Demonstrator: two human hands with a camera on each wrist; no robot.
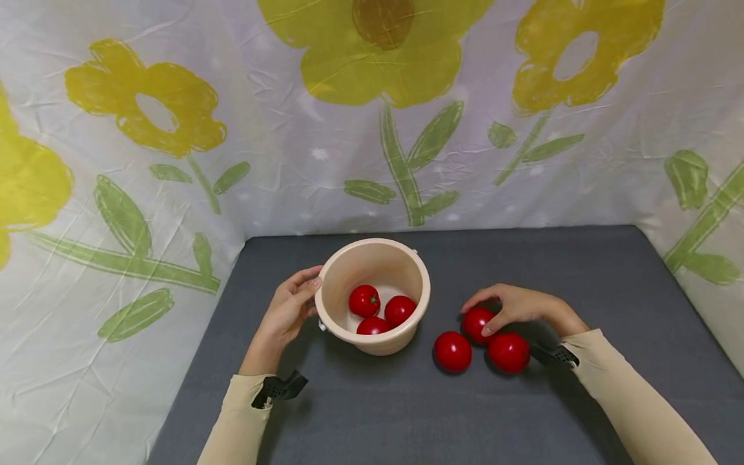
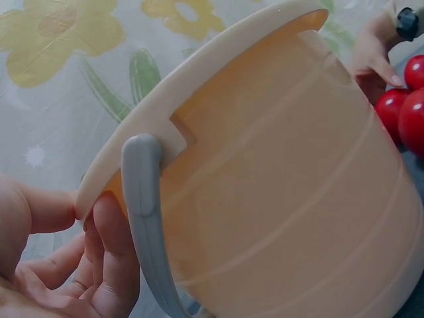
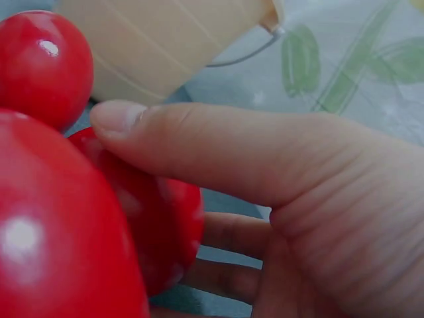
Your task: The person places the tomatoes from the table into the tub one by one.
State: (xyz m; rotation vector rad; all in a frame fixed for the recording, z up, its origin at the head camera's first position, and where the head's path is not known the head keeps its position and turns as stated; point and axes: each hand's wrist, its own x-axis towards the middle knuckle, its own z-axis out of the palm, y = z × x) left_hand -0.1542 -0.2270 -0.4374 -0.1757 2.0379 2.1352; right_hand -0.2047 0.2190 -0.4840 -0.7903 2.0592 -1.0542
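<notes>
My left hand (image 1: 285, 312) pinches the rim of a cream plastic bucket (image 1: 385, 345), thumb outside and fingers tucked under the lip in the left wrist view. The bucket leans, its mouth facing the head camera, and three shiny red tomatoes (image 1: 364, 301) lie inside it. To the right of the bucket, my right hand (image 1: 519, 305) grips a red tomato (image 1: 475, 324), with the thumb on its near side and the fingers round its far side. Two more tomatoes sit close by on the table, one at front left (image 1: 452, 352) and one under the wrist side (image 1: 509, 354).
The table (image 1: 407, 413) has a dark grey cloth. Behind it hangs a white curtain (image 1: 279, 161) printed with yellow flowers. A grey handle (image 2: 143, 199) hangs down the bucket's side in the left wrist view. A dark strap (image 1: 280, 389) sits on the left wrist.
</notes>
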